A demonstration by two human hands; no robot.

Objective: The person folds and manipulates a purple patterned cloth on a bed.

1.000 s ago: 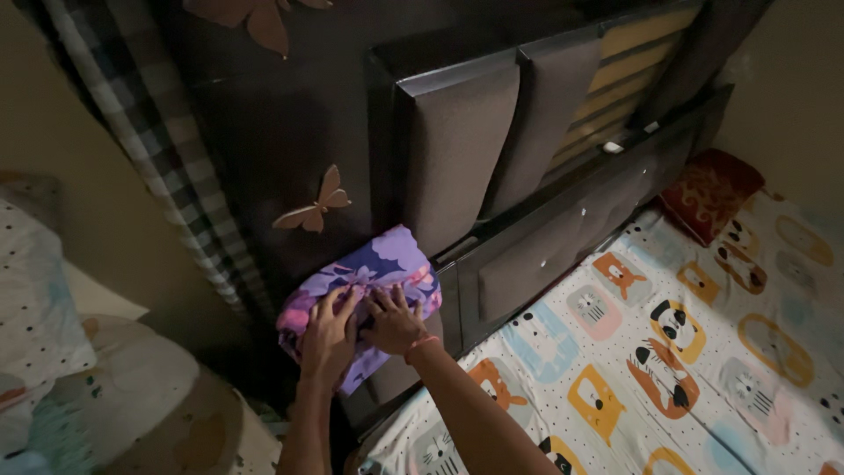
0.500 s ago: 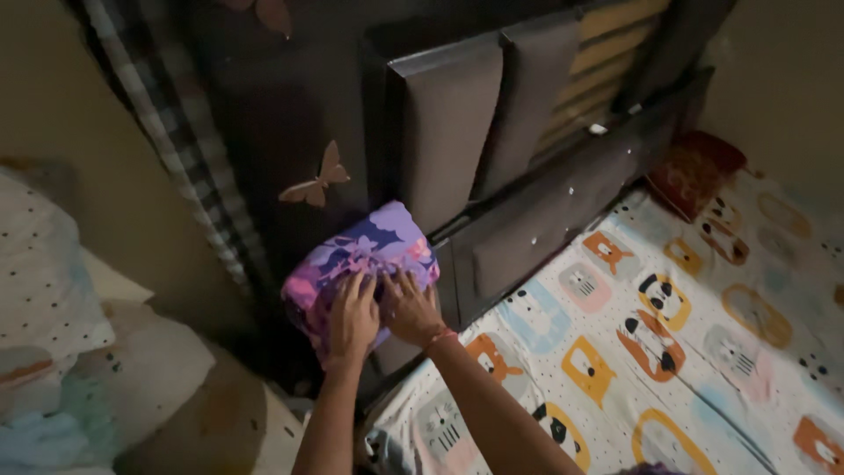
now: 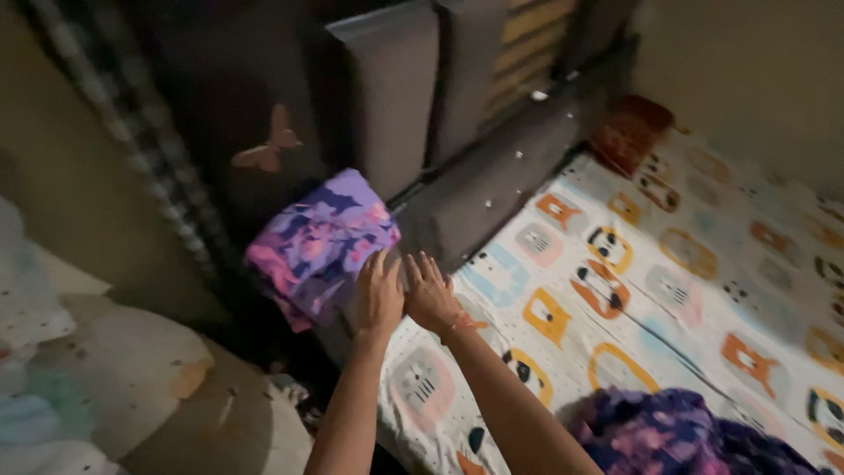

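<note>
Head view: 2 hands, left hand [image 3: 378,297] and right hand [image 3: 431,292], fingers spread flat and released, hover just beside a folded purple floral cloth [image 3: 321,244] resting against the dark headboard [image 3: 387,105], propped at the mattress edge.

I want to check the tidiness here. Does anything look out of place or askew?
The folded purple floral cloth sits tilted at the corner of the dark headboard, part of it hanging past the edge. The left hand and right hand are open beside it.
</note>
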